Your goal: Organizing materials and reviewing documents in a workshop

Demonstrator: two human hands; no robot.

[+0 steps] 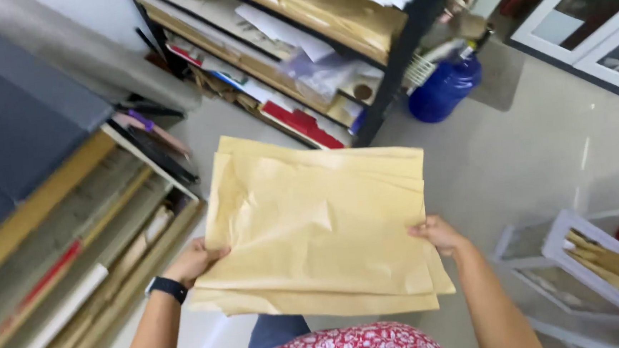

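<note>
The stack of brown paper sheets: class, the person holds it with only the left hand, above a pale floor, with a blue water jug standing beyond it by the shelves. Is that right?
Not quite. Both hands hold the stack of brown paper sheets: the left hand grips its left edge, the right hand its right edge. The head view shows this. The pale floor and blue water jug by the shelves are as stated.

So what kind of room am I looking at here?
Probably a storeroom or workshop for paper goods. Both hands hold a stack of brown paper sheets, a dark metal shelf rack is piled with paper and card, and long rolls and strips lie on a low shelf at left.
</note>
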